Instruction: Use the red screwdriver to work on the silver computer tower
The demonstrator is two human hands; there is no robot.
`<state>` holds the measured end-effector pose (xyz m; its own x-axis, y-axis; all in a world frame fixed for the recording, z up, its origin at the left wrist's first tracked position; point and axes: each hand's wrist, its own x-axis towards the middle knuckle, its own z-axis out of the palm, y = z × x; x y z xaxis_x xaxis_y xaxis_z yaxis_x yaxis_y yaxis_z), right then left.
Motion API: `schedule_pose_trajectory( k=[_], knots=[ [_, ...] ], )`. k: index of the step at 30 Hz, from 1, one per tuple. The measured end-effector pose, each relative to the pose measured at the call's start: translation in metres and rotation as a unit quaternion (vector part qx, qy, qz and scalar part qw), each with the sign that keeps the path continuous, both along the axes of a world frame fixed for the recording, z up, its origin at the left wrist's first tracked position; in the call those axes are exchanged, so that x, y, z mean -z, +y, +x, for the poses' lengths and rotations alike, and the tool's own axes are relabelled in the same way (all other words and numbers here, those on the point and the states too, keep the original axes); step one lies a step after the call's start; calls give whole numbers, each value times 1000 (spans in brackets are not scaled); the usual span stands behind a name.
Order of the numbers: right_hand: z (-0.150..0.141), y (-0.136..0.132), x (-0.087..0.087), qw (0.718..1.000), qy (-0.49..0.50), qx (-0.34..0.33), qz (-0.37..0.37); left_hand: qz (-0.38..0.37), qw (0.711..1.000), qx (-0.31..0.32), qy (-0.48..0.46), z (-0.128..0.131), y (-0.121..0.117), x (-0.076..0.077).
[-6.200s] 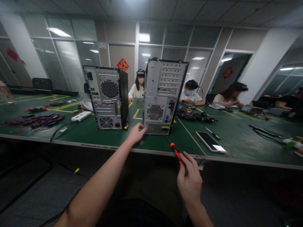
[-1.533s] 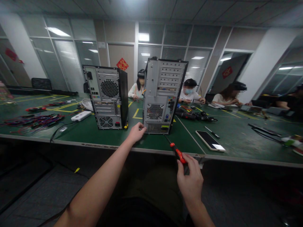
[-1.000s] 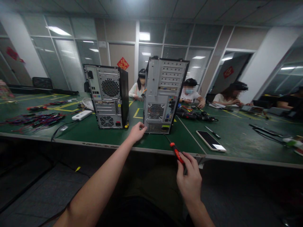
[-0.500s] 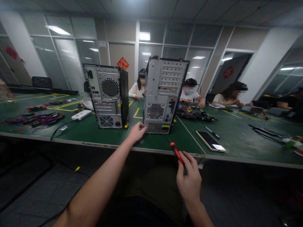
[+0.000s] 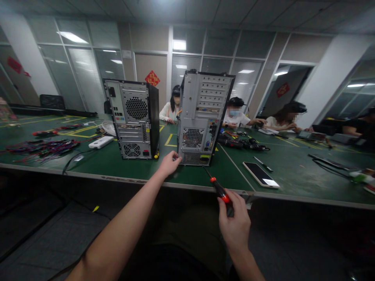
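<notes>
Upright on the green tabletop stands a tall computer case (image 5: 193,101), its metal rear panel with ports and vents turned toward me. At its lower left corner, my left hand (image 5: 170,164) is closed against the case edge, the fingertips partly hidden behind it. My right hand (image 5: 236,218) pinches the rear of the handle of a red-and-black screwdriver (image 5: 219,190). The shaft points up and left, its tip at the bottom edge of the rear panel, near the power socket. Whether the tip sits in a screw is too small to tell.
A second computer case (image 5: 133,117) stands to the left. Further left lie a white power strip (image 5: 101,142) and tangled cables (image 5: 43,150). On the right are a phone (image 5: 260,174) and a pen-like tool (image 5: 263,163). Several people sit across the table (image 5: 293,164).
The screwdriver has turned about its shaft, and my right fingers have shifted on its handle. My left hand and the case stay put. Across the table, a person's arm has reached out to the right.
</notes>
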<state>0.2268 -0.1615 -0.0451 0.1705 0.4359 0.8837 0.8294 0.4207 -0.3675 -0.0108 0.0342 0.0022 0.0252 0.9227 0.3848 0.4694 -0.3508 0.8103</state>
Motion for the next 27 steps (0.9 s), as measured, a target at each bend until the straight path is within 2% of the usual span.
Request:
schedule_pose_trajectory(
  k=[18,23,27],
  knots=[
    [-1,-3,-2,1000,-16,10,2,4,1000,8,4,-1,5,4],
    [0,1,-6,998,-44,20,-41,9,1000,1,13,0,4,3],
    [3,9,-16,987,-124,55,-86,8,1000,6,17,0,2,2]
  ],
)
